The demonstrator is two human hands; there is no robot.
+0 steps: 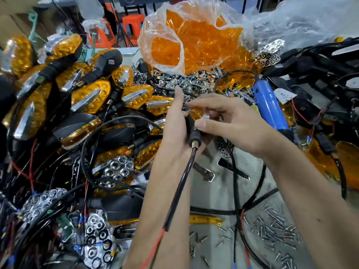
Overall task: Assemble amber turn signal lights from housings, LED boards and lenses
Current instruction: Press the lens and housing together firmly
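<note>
Both hands are meeting over the middle of the bench. The left hand [175,121] is standing edge-up, palm turned right, fingers stretched nearly straight with the index tip pointing up toward the pile of chrome parts [186,82]. It is cradling a turn signal light [195,121] against its palm; the light's black stem is poking down out of the hand, ending in a threaded brass collar, and a black sheathed cable [180,187] is running from there down along the left forearm, splitting into a red wire near the bottom.

The right hand [229,123] is coming in from the right, wrist bent, fingers curled over the light's amber lens [197,113]. The thumb is pressing at the stem side, the index finger is reaching across the top. So the right is gripping the light; the left's fingers are lying straight alongside it, supporting rather than wrapping.

Most of the light is hiding between the two hands: only a sliver of amber and a glint of chrome are showing, and I cannot tell whether the lens is fully seated.

Left of the hands, finished amber lights [93,98] are heaping up, blurred toward the edge. Behind, a clear plastic bag of amber lenses [194,41] is gaping open. A blue electric screwdriver [270,105] is lying just right of the hands, its tip cut off by the right wrist. Loose screws [272,226] are scattering across the grey table [217,191] at lower right.
</note>
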